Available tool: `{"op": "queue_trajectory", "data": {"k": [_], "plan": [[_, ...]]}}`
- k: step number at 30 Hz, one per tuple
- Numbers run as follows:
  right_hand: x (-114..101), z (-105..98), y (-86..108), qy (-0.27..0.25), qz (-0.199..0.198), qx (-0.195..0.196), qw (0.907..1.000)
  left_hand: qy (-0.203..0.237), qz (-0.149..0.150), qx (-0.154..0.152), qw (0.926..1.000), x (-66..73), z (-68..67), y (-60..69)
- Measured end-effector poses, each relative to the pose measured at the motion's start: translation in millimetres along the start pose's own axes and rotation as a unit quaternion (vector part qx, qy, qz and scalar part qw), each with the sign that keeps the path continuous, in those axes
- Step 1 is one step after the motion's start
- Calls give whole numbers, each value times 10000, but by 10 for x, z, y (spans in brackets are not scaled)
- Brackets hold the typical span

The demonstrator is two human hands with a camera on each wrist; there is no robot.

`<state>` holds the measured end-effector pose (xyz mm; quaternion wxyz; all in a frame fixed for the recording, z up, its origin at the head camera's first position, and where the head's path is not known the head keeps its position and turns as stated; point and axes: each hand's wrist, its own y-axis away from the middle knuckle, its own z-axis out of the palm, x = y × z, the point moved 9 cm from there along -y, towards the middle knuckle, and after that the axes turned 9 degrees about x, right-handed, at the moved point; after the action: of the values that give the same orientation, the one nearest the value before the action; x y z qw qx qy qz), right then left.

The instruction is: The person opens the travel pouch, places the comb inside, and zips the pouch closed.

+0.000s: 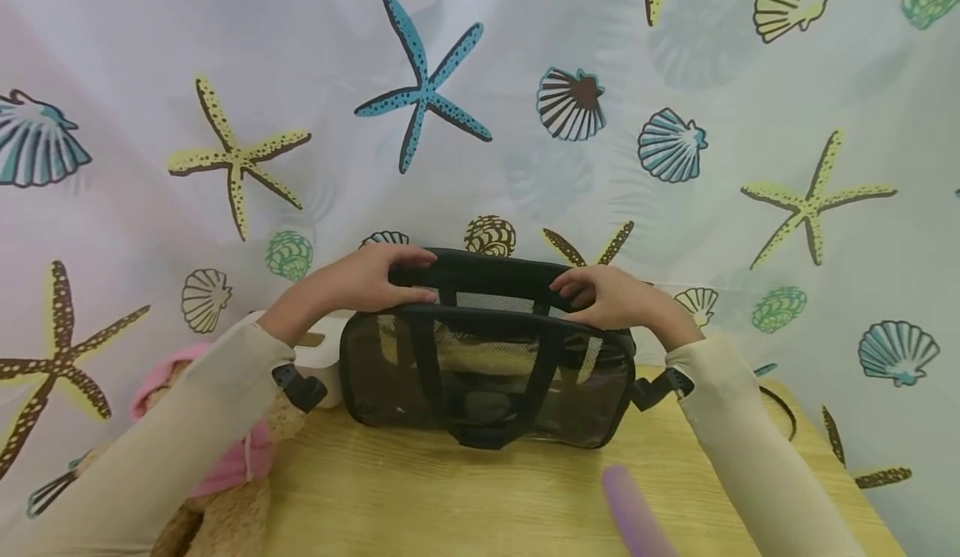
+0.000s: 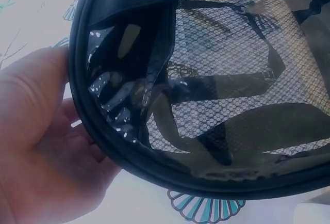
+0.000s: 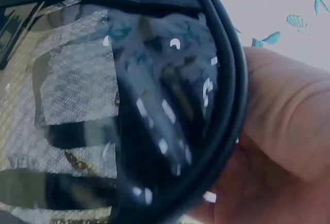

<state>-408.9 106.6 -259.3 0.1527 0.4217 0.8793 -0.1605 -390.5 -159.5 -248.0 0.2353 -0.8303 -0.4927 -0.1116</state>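
Though head-view only, purple rod [image 1: 633, 511] near bag [image 1: 487, 361]

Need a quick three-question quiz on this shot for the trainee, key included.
1. True or false: between the left hand and right hand, the bag's top is closed.
2. What colour is the stick-like item nearer the camera than the bag? a) green b) purple c) red
3. Fill in: the toy in pink is to the person's ____ of the bag.

Key: 1. False, it gapes open. 2. b. 3. left.
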Motion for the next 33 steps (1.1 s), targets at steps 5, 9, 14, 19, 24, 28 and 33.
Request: {"op": "queue_trajectory", "data": {"k": [5, 9, 14, 19, 24, 28, 33], "plan": [[133, -45, 99, -543, 8, -110, 9985, 76, 73, -123, 9999, 27, -10, -16], [246, -51, 187, -985, 52, -122, 9950, 103, 5, -186, 9998, 11, -21, -9], [351, -19, 256, -1273, 57, -64, 9918, 228, -21, -271, 9994, -22, -4, 1], [355, -9, 238, -1283, -101, 8, 9917, 456, -96, -323, 9984, -54, 7, 15], [329, -16, 234, -1196, -123, 52, 9927, 564, -81, -342, 9978, -47, 10, 18], [278, -126, 375, -241, -18, 687, 9973, 630, -66, -330, 9974, -47, 17, 31], [193, -239, 886, 1082, 528, 1108, 9865, 727, -135, -357, 9966, -91, 39, 66]]}}
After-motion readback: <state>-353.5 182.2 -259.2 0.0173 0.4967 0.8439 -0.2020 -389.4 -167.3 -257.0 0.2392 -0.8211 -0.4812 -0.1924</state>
